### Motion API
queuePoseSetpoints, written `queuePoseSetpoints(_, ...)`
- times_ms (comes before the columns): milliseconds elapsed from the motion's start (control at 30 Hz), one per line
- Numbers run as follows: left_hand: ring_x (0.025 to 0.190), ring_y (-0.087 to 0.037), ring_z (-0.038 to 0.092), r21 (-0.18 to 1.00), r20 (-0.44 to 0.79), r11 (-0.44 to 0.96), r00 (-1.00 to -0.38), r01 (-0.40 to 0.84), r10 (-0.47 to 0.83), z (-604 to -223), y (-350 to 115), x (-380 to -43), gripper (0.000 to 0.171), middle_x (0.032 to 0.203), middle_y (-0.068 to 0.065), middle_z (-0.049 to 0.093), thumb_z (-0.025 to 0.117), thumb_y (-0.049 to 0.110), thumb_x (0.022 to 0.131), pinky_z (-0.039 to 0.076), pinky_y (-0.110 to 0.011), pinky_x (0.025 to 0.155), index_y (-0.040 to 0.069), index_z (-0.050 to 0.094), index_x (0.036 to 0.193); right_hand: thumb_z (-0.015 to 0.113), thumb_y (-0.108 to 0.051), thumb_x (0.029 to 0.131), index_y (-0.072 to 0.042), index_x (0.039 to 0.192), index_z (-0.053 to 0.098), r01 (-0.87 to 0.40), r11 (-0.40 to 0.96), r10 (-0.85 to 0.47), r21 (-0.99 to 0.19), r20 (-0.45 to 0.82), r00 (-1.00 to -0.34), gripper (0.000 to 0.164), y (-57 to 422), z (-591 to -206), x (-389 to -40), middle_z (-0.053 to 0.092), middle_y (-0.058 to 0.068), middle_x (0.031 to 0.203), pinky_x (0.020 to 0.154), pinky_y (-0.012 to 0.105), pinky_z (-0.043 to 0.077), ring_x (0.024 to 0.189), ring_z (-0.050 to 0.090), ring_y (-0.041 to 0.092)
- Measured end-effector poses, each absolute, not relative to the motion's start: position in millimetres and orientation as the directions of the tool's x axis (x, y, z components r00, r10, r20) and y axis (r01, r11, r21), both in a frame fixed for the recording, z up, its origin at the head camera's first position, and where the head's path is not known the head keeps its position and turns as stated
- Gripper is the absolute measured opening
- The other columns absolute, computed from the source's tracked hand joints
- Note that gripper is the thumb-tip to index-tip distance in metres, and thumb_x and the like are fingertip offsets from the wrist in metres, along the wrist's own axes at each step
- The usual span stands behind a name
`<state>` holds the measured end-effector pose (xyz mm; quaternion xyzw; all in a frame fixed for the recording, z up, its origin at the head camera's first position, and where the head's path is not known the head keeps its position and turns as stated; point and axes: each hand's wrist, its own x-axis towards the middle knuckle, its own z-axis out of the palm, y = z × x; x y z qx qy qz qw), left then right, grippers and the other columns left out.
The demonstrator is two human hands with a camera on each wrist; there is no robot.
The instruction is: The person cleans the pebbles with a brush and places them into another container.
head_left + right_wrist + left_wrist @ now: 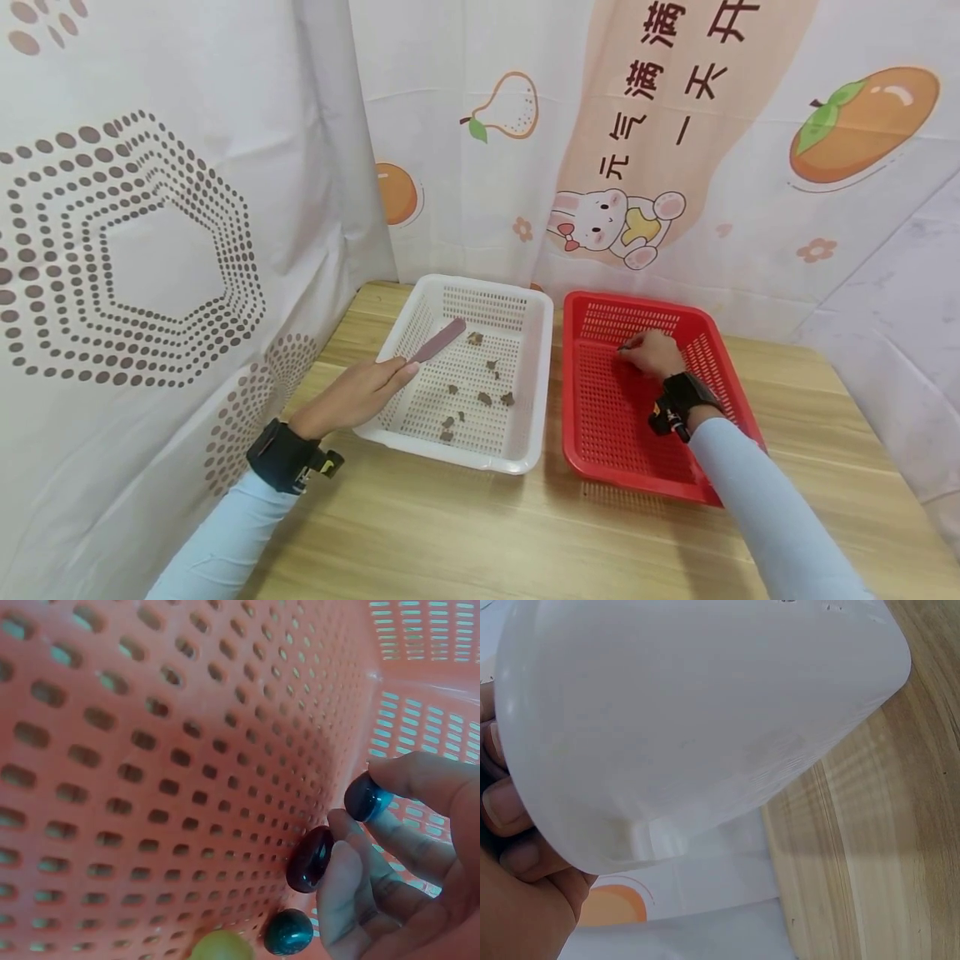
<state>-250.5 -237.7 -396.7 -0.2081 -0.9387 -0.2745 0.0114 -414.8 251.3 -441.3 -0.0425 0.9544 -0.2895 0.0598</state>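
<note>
My left hand (356,396) grips a flat purple spatula (442,338), its blade reaching over the white basket (528,462). Small brown crumbly pieces (485,399) lie scattered on that basket's floor. In the left wrist view the white rim overlaps my curled fingers (506,804). Inside the red basket (573,450), my right hand (656,354) pinches a shiny dark blue polished stone (367,796) between thumb and finger. Its other fingers reach a dark red stone (310,859). A dark green stone (289,931) and a yellow rounded piece (222,946) lie close by.
Both slotted baskets stand side by side on a wooden table (450,533), with a narrow gap between them. Printed curtains (450,208) hang close behind and along the left side.
</note>
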Motion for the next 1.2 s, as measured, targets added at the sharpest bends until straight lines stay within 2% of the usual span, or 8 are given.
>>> queuePoseSetpoints(233, 0.051, -0.008, 0.035, 0.516, 0.141, 0.759, -0.914, 0.397, 0.382, -398.4, -238.1, -250.4, 0.045, 0.061, 0.007, 0.031, 0.026, 0.052, 0.102, 0.033, -0.028, 0.050, 0.018, 0.052, 0.088, 0.069, -0.029, 0.087, -0.003, 0.100, 0.070, -0.071, 0.856, -0.143, -0.512, -0.104, -0.984, 0.029, 245.7, -441.1, -415.4, 0.066, 0.011, 0.086, 0.049, 0.033, 0.045, 0.063, 0.056, 0.022)
queuePoseSetpoints(367, 0.051, -0.009, 0.036, 0.516, 0.139, 0.761, -0.916, 0.392, 0.378, -398.5, -238.0, -250.0, 0.042, 0.061, 0.007, 0.031, 0.026, 0.052, 0.102, 0.033, -0.028, 0.051, 0.020, 0.050, 0.088, 0.069, -0.029, 0.087, -0.004, 0.099, 0.071, -0.085, 0.882, -0.150, -0.464, -0.105, -0.983, 0.028, 245.0, -444.6, -418.3, 0.067, 0.009, 0.084, 0.050, 0.032, 0.043, 0.065, 0.056, 0.022)
queuePoseSetpoints(533, 0.051, -0.009, 0.038, 0.518, 0.142, 0.760, -0.916, 0.392, 0.375, -399.1, -238.0, -249.4, 0.044, 0.061, 0.007, 0.032, 0.026, 0.052, 0.102, 0.034, -0.028, 0.051, 0.019, 0.051, 0.089, 0.068, -0.027, 0.088, -0.003, 0.098, 0.070, -0.100, 0.896, -0.162, -0.432, -0.110, -0.981, 0.026, 239.9, -443.6, -418.6, 0.065, 0.010, 0.083, 0.052, 0.033, 0.042, 0.067, 0.055, 0.023)
queuePoseSetpoints(733, 0.050, -0.008, 0.035, 0.501, 0.153, 0.763, -0.910, 0.408, 0.386, -398.7, -237.8, -249.5, 0.041, 0.061, 0.007, 0.031, 0.026, 0.051, 0.102, 0.034, -0.028, 0.051, 0.021, 0.048, 0.086, 0.067, -0.021, 0.089, 0.001, 0.107, 0.065, -0.144, 0.904, -0.206, -0.402, -0.115, -0.972, 0.029, 233.4, -436.8, -412.8, 0.061, 0.014, 0.087, 0.052, 0.032, 0.042, 0.067, 0.053, 0.023)
queuePoseSetpoints(933, 0.052, -0.010, 0.036, 0.510, 0.136, 0.764, -0.914, 0.395, 0.382, -393.9, -235.8, -248.9, 0.040, 0.061, 0.006, 0.031, 0.028, 0.050, 0.102, 0.034, -0.029, 0.052, 0.019, 0.049, 0.087, 0.066, -0.023, 0.090, 0.003, 0.114, 0.063, -0.125, 0.897, -0.190, -0.425, -0.115, -0.975, 0.035, 232.2, -429.3, -405.3, 0.063, 0.017, 0.092, 0.053, 0.033, 0.044, 0.067, 0.055, 0.025)
queuePoseSetpoints(1000, 0.054, -0.011, 0.039, 0.519, 0.130, 0.763, -0.918, 0.385, 0.375, -393.2, -235.8, -248.8, 0.041, 0.061, 0.006, 0.031, 0.028, 0.051, 0.102, 0.035, -0.030, 0.055, 0.019, 0.051, 0.090, 0.066, -0.024, 0.090, 0.000, 0.107, 0.066, -0.129, 0.895, -0.187, -0.427, -0.095, -0.978, 0.030, 232.4, -428.0, -404.8, 0.063, 0.013, 0.086, 0.052, 0.032, 0.043, 0.065, 0.054, 0.023)
queuePoseSetpoints(1100, 0.059, -0.013, 0.045, 0.534, 0.120, 0.762, -0.925, 0.367, 0.362, -393.3, -236.2, -249.0, 0.043, 0.063, 0.005, 0.031, 0.027, 0.052, 0.102, 0.038, -0.032, 0.060, 0.019, 0.054, 0.097, 0.063, -0.022, 0.090, -0.004, 0.085, 0.067, -0.157, 0.890, -0.193, -0.428, -0.043, -0.980, 0.020, 231.7, -423.7, -405.0, 0.056, 0.006, 0.067, 0.049, 0.032, 0.037, 0.058, 0.048, 0.021)
queuePoseSetpoints(1200, 0.066, -0.014, 0.050, 0.541, 0.116, 0.763, -0.930, 0.353, 0.349, -394.4, -237.3, -248.7, 0.047, 0.064, 0.004, 0.036, 0.025, 0.053, 0.101, 0.041, -0.034, 0.067, 0.019, 0.057, 0.106, 0.061, -0.021, 0.091, -0.009, 0.066, 0.056, -0.197, 0.877, -0.210, -0.438, 0.019, -0.977, 0.028, 226.0, -411.9, -404.3, 0.043, 0.000, 0.054, 0.045, 0.031, 0.034, 0.049, 0.044, 0.018)
